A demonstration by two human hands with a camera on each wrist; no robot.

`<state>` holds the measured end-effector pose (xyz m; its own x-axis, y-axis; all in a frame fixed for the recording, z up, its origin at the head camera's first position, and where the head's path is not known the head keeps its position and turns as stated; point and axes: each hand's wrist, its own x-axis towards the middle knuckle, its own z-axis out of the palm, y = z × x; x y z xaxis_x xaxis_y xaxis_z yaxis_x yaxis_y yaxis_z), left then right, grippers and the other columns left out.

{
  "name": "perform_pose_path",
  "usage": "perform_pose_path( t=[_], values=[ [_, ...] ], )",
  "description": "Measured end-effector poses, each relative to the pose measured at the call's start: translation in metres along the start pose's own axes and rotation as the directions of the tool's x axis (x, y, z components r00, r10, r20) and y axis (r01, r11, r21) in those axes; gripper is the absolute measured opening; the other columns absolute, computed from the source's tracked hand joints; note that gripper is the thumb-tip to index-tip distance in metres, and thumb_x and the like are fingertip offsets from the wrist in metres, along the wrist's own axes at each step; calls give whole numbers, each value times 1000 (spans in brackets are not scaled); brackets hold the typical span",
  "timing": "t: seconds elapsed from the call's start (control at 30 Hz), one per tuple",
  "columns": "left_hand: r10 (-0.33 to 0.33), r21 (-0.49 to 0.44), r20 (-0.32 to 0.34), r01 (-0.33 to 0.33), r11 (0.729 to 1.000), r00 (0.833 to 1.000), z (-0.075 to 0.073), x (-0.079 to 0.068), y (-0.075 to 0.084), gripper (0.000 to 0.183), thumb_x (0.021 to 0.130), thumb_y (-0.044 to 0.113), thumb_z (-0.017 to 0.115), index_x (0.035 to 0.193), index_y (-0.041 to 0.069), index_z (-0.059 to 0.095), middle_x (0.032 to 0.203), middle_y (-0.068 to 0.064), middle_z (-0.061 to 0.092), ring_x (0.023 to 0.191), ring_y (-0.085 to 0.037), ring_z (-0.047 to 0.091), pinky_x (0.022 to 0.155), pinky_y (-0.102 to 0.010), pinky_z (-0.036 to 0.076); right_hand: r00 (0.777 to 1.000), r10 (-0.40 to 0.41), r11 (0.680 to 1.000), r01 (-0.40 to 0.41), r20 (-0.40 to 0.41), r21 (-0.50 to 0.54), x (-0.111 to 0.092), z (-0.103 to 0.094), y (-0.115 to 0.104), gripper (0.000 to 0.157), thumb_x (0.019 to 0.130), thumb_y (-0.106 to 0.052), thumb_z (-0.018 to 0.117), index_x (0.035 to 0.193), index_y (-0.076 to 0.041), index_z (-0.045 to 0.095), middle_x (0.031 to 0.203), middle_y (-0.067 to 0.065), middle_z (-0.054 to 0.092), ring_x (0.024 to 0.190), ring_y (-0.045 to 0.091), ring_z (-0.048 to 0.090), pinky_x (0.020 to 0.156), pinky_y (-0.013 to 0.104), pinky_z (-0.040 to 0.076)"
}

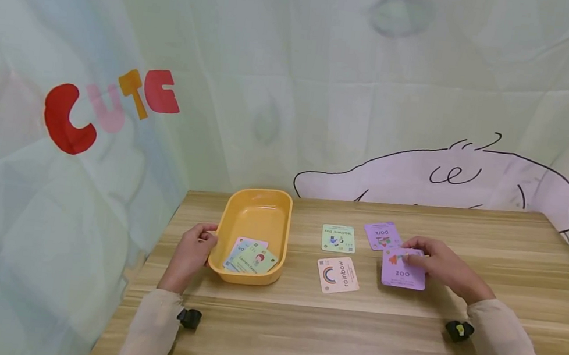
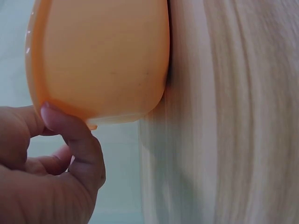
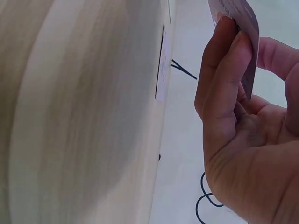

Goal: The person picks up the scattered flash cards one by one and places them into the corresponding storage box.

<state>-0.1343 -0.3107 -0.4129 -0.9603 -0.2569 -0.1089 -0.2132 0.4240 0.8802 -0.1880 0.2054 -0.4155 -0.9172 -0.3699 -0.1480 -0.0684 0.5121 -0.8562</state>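
Note:
My left hand (image 1: 193, 252) pinches the rim of a yellow plastic tray (image 1: 264, 220) at its left side; the left wrist view shows thumb and fingers at the tray's edge. Inside the tray's near end lie several overlapping cards, a green one (image 1: 254, 261) on top. Between the thumb and fingers of my right hand (image 1: 444, 267) is a purple "zoo" card (image 1: 402, 277), raised over the table in the right wrist view (image 3: 250, 51). It partly overlaps a purple "park" card (image 1: 379, 233) in the head view, which lies flat on the table just behind.
Left of the purple cards, a green "Teachers' Day" card (image 1: 339, 240) and a pink "rainbow" card (image 1: 337, 276) lie on the wooden table (image 1: 297, 343). A printed cloth (image 1: 274, 82) hangs behind the table and along its left. Black bands (image 1: 189, 318) are at both wrists.

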Motion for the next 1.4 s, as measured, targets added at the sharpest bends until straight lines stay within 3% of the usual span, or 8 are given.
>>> perform_pose_path(
  t=[0.47, 1.4],
  values=[
    [-16, 7, 0, 16, 1000, 1000, 0, 1, 0, 39, 104, 16, 49, 141, 5, 52, 108, -13, 50, 77, -21, 54, 59, -26, 51, 999, -28, 997, 30, -23, 67, 11, 3, -15, 35, 98, -17, 62, 126, 3, 56, 108, 17, 65, 81, 16, 66, 65, 30, 56],
    [-12, 3, -8, 12, 1000, 1000, 1, 1, 2, 39, 102, 14, 49, 140, 5, 53, 107, -12, 49, 73, -21, 53, 57, -25, 50, 996, -87, 993, 89, -35, 76, 36, 22, -57, 35, 98, -18, 64, 128, -1, 60, 106, 17, 64, 80, 20, 64, 64, 31, 56]
  ],
)
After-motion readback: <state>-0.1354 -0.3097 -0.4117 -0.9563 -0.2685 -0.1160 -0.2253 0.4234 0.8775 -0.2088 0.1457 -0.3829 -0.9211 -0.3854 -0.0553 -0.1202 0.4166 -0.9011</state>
